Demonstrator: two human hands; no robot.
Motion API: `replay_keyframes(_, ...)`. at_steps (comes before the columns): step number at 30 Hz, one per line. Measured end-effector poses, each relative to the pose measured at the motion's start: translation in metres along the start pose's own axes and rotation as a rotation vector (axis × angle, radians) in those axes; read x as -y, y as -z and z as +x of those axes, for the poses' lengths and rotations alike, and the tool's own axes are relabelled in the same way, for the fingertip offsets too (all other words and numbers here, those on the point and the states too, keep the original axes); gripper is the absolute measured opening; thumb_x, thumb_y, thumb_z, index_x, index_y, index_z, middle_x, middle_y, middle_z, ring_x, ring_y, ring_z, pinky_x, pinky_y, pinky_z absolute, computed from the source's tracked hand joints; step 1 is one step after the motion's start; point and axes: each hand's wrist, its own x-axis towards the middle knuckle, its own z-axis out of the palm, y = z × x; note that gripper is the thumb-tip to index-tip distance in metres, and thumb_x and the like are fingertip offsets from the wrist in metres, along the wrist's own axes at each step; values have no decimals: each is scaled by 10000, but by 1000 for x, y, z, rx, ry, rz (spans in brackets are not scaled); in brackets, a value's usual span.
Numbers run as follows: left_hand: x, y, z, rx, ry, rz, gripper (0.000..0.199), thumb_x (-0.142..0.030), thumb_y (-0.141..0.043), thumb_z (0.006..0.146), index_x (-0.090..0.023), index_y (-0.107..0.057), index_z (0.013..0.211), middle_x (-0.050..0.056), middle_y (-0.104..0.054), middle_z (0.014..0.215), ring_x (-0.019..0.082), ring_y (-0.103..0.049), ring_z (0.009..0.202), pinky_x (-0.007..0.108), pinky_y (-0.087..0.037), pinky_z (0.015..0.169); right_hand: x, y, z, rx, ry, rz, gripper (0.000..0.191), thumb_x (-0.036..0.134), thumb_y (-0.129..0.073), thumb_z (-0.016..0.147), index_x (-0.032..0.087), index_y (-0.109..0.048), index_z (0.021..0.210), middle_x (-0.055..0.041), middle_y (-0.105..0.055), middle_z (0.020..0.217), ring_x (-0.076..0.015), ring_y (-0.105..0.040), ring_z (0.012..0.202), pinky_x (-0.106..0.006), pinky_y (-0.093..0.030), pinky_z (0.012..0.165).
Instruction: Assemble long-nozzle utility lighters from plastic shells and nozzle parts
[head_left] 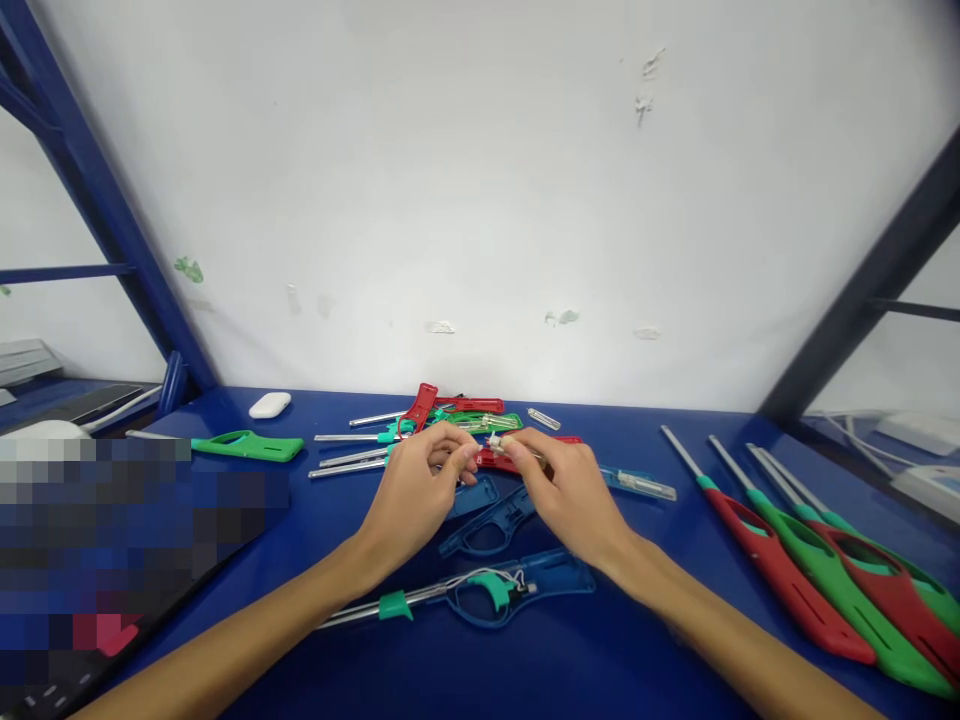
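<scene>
Both hands are raised over the middle of the blue table. My right hand [566, 483] pinches a small whitish part [496, 441] between thumb and fingers. Close to its left side, my left hand [424, 480] has thumb and forefinger pressed together; anything between them is too small to make out. Below the hands lies an opened blue lighter [559, 578] with a metal tube, green trigger and wires. Blue shell pieces [491, 525] rest just beneath the fingers. Behind are red shell pieces [469, 404] and a green one [506, 421], with metal tubes [352, 464] to the left.
Several red and green lighters [795, 570] lie at the right. A green lighter [255, 446] and a white case [270, 405] are at the left, behind a pixelated area. A clear part [544, 419] lies near the white wall [480, 200]. Blue frame posts [120, 200] flank the table.
</scene>
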Motion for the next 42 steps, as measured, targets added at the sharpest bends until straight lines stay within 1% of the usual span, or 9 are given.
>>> replay_keyframes(4,0,1,-1,-48,-57,29,370,-442,-636,993,-173,-621,1246,75,-675,1200,192,-686,999,403,-602,863,9,-4,-2,83,-125,262,433,490,-420,1113,159,-658,968,98,-531,545,-71,-480,388,-218,-461,454)
replay_keyframes(7,0,2,-2,-50,-101,64,359,-440,-635,994,-173,-627,1234,73,-679,1187,187,-687,987,395,-604,855,14,-5,-4,135,-174,387,476,526,-330,1116,181,-632,987,116,-477,453,-81,-402,314,-217,-383,402)
replay_keyframes(13,4,3,-1,-73,-172,168,345,-434,-629,999,-177,-631,1228,74,-679,1194,186,-686,994,397,-602,866,18,-5,-5,171,-196,496,422,539,-381,1076,200,-617,987,124,-398,454,-84,-335,332,-222,-283,394)
replay_keyframes(17,6,6,0,-86,-203,277,348,-428,-638,994,-176,-630,1234,77,-674,1215,196,-683,1024,414,-597,889,16,-6,-5,174,-184,514,458,550,-425,1061,178,-682,988,104,-341,525,-82,-313,421,-229,-243,430)
replay_keyframes(21,7,9,0,-88,-230,361,349,-426,-640,993,-177,-630,1237,78,-673,1221,198,-683,1033,420,-596,898,20,-9,-8,131,-196,506,484,566,-501,1033,151,-747,990,71,-353,593,-85,-280,509,-248,-197,465)
replay_keyframes(27,7,10,-4,-140,-252,410,351,-425,-640,993,-178,-627,1242,78,-671,1224,198,-682,1032,417,-597,893,37,-13,-15,113,-243,584,502,560,-461,1048,147,-746,1073,90,-285,557,-88,-240,482,-245,-184,433)
replay_keyframes(32,5,10,-6,-146,-250,394,350,-425,-643,991,-176,-629,1237,77,-673,1217,197,-683,1026,415,-598,889,48,-11,-16,111,-227,572,497,563,-456,1046,153,-733,1003,86,-291,574,-88,-252,490,-248,-197,433)
replay_keyframes(37,-1,8,-4,-107,-208,328,335,-431,-629,1000,-172,-636,1212,67,-686,1163,179,-690,969,389,-605,852,37,2,-8,82,-181,454,465,546,-474,1043,181,-725,902,75,-342,577,-91,-273,501,-266,-194,461)
replay_keyframes(42,-7,5,-3,19,-170,389,326,-442,-609,1012,-169,-642,1188,51,-697,1085,153,-688,882,349,-605,788,14,23,1,-5,-188,323,397,489,-478,1046,199,-672,857,55,-473,580,-101,-370,506,-274,-258,504)
